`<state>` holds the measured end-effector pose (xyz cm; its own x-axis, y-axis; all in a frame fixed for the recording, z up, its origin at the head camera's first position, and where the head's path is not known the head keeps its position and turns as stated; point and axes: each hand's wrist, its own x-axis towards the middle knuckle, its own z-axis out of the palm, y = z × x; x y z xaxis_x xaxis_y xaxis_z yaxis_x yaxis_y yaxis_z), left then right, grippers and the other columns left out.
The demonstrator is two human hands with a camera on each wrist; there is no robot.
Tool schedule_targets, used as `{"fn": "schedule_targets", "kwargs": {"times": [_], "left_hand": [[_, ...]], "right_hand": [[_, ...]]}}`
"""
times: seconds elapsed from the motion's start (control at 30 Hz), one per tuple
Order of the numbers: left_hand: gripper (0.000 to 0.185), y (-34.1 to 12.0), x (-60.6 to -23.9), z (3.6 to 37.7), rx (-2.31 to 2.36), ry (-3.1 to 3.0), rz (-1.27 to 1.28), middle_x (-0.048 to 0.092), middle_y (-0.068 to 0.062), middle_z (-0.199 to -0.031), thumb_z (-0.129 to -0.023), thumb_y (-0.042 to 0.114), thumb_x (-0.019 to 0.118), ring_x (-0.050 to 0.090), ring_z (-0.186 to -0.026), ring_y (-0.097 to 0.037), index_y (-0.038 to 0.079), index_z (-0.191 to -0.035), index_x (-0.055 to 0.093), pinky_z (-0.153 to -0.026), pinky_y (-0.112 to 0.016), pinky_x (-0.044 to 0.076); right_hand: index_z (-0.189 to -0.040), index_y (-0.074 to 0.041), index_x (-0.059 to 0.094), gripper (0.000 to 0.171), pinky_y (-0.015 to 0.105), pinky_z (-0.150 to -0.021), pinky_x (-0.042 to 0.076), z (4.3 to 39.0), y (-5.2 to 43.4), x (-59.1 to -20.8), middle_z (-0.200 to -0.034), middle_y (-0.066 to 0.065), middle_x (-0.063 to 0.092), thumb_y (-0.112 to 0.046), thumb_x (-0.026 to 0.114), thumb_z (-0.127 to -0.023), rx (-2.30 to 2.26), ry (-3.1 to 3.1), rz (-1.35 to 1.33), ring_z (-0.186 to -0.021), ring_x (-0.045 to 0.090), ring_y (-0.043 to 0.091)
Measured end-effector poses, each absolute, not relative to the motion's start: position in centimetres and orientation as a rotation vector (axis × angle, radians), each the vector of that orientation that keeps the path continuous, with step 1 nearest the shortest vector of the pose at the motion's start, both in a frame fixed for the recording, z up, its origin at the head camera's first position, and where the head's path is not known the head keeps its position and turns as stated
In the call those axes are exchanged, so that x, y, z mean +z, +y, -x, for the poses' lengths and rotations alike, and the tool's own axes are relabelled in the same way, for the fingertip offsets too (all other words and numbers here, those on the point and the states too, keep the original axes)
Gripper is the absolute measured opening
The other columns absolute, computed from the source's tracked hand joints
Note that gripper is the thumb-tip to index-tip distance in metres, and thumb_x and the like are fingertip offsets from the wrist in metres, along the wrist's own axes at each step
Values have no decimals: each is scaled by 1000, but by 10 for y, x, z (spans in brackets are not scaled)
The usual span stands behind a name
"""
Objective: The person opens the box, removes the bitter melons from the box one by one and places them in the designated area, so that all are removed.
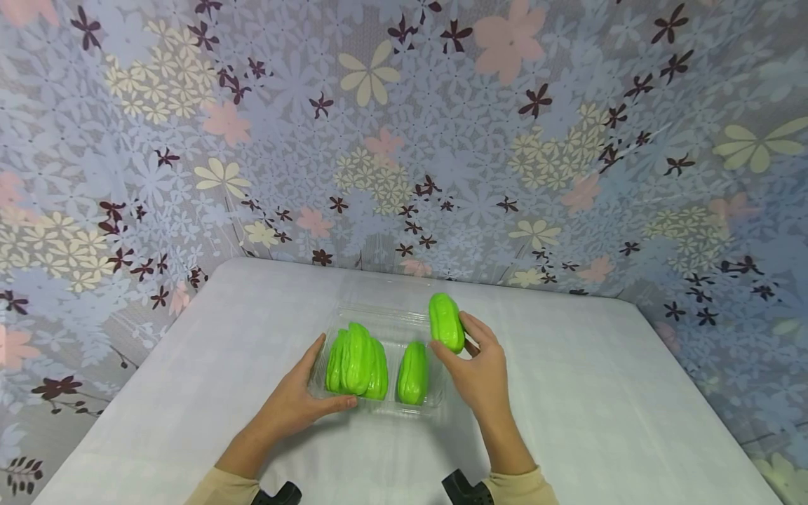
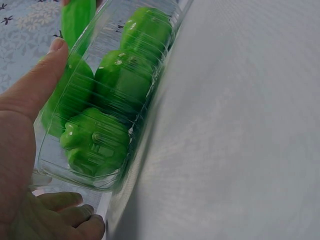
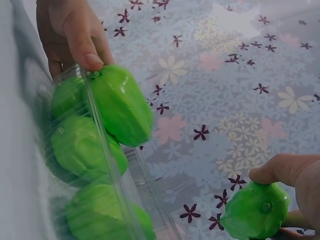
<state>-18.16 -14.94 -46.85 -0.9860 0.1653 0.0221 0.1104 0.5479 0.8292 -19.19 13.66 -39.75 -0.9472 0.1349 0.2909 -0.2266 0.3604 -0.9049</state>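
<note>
Pinched between thumb and fingers, a green gourd [image 1: 446, 322] sits in the right hand [image 1: 481, 368], held just above the far right corner of a clear plastic tray [image 1: 385, 317]. Its long axis runs roughly from 12 to 6 o'clock in the head view, tilted slightly, and it rises from the hand toward 11 o'clock. The right wrist view shows the same gourd [image 3: 256, 212] with its stem dimple facing the camera and fingers curled round its right side.

From the held gourd, the open slot in the tray lies toward 7 o'clock, just beyond a single gourd [image 1: 413, 372] lying lengthwise in the tray's right half. A cluster of gourds [image 1: 357, 359] fills the left half, standing side by side with long axes also 12 to 6. The left hand [image 1: 297, 400] rests against the tray's left edge, thumb along the near rim and fingers straight along the side, steadying rather than gripping it as far as can be seen. The right hand is clearly the nearer one to the held gourd.

Beneath the tray is a white table [image 1: 600, 393], with a flowered cloth [image 1: 404, 140] hung behind it.
</note>
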Motion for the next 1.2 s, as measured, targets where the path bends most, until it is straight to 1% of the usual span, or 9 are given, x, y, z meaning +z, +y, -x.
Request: {"fn": "schedule_targets", "kwargs": {"times": [0.3,0.53,0.77,0.93,1.2], "left_hand": [[122,-150,-470,182,1456,2709,-246,18,-15,-165,-75,51,87,21,-147,-42,14,-163,11,-114,-63,24],[122,-149,-469,182,1457,2702,-253,18,-16,-165,-75,51,87,21,-147,-42,14,-163,11,-114,-64,24],[122,-149,-469,182,1458,2707,-255,18,-16,-165,-75,50,87,22,-147,-43,13,-163,12,-114,-64,24],[122,-149,-469,182,1460,2708,-252,19,-16,-165,-75,49,87,22,-147,-43,13,-163,12,-114,-64,24],[121,-149,-470,182,1461,2706,-247,19,-16,-165,-75,49,87,21,-147,-43,13,-163,12,-114,-64,24]], "right_hand": [[-143,7,51,68,40,-108,44,193,145,-395,-148,18,46,-12,82,-86,1594,-2299,-53,-135,45,33],[-144,5,51,67,41,-108,44,193,154,-391,-148,17,47,-12,81,-87,1583,-2289,8,-133,48,33],[-144,6,50,67,36,-108,44,194,163,-388,-148,17,47,-12,81,-87,1603,-2262,40,-133,49,32],[-144,6,50,68,36,-108,44,192,167,-387,-147,18,47,-13,82,-87,1606,-2254,55,-133,48,32],[-146,3,49,68,36,-108,44,193,176,-388,-149,15,47,-12,80,-87,1567,-2263,142,-133,48,30]]}}
